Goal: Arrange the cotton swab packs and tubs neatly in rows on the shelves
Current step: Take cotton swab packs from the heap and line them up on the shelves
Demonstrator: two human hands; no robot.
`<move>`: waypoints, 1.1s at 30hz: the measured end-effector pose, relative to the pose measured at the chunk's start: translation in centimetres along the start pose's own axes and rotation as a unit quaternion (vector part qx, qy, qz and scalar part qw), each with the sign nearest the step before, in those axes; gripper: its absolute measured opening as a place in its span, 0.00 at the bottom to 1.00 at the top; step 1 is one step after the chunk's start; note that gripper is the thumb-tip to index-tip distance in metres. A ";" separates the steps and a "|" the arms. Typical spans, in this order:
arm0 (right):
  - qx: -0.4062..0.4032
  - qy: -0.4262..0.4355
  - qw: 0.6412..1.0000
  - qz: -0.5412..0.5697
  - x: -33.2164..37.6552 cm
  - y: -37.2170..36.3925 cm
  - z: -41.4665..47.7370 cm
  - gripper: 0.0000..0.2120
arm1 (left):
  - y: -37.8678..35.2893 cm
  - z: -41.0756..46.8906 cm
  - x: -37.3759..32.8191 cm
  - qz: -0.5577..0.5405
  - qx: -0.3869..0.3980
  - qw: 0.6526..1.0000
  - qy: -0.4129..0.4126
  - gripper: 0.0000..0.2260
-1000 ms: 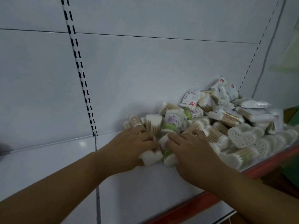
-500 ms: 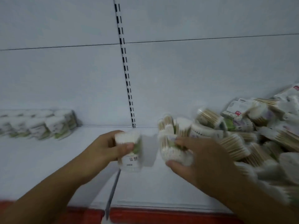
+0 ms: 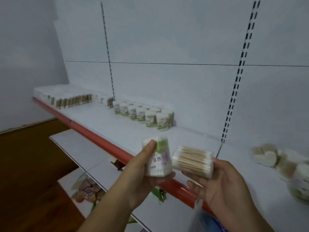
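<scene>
My left hand (image 3: pixel 142 178) grips a clear tub of cotton swabs (image 3: pixel 158 158) with a green and purple label, held upright above the shelf's red front edge. My right hand (image 3: pixel 224 186) holds a second tub (image 3: pixel 193 160) lying on its side, wooden sticks showing. Against the back panel of the white shelf (image 3: pixel 107 121) stand two tidy rows of green-labelled tubs (image 3: pixel 145 115). Further left, flat swab packs (image 3: pixel 66 99) stand lined up. The loose pile of swab packs (image 3: pixel 274 161) lies blurred at the right edge.
A lower white shelf (image 3: pixel 80 148) juts out beneath, with packets (image 3: pixel 87 190) on the shelf under it. Brown wooden floor (image 3: pixel 25 164) lies to the left. Slotted uprights (image 3: pixel 237 81) run up the white back panel.
Both hands lifted a tub each out of the pile and carried them left, away from it. The view swung left, bringing the arranged rows into sight.
</scene>
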State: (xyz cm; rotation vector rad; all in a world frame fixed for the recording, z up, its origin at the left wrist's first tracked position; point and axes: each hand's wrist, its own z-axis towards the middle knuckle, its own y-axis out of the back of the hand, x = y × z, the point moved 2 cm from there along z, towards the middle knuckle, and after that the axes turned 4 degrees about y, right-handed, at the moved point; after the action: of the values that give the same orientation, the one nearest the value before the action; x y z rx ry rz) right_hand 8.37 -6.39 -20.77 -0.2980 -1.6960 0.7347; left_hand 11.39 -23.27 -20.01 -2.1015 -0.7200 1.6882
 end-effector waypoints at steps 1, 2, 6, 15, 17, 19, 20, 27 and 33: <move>0.006 -0.014 1.000 -0.001 -1.3 -1.4 0.3 0.27 | 1.7 -0.4 -0.8 0.002 0.010 1.000 -0.005 0.23; 0.013 -0.025 1.000 -0.006 -2.6 -3.0 0.6 0.24 | 3.5 -0.9 -1.7 0.014 0.021 1.000 -0.009 0.24; 0.041 -0.011 0.999 0.001 -7.6 -9.4 2.1 0.29 | 11.3 -2.4 -7.0 0.122 0.049 0.991 -0.019 0.26; -0.009 0.012 1.000 -0.025 -14.4 -19.1 7.1 0.18 | 23.9 -0.6 -15.8 0.143 -0.036 0.987 -0.060 0.19; -0.024 0.031 0.998 -0.040 -14.6 -20.1 9.1 0.19 | 25.6 1.2 -17.2 0.131 -0.048 0.987 -0.074 0.16; -0.028 0.055 0.996 -0.060 -14.4 -20.9 11.5 0.21 | 27.1 3.5 -18.6 0.134 -0.059 0.986 -0.084 0.16; -0.029 0.070 0.995 -0.072 -14.2 -21.4 12.9 0.22 | 27.7 4.7 -19.2 0.143 -0.063 0.984 -0.087 0.16; -0.053 0.103 0.984 -0.138 -13.0 -24.1 23.5 0.30 | 31.6 13.7 -26.0 0.240 -0.088 0.953 -0.163 0.11; -0.072 0.090 0.970 -0.216 -13.3 -26.0 29.9 0.28 | 33.4 20.2 -30.0 0.258 -0.046 0.946 -0.193 0.06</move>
State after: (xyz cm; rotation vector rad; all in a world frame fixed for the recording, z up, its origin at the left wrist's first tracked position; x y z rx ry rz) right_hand -11.53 -43.09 -18.18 -0.0847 -1.5691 0.2539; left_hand -7.49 -68.72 -19.55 -2.1718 -0.3633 2.4366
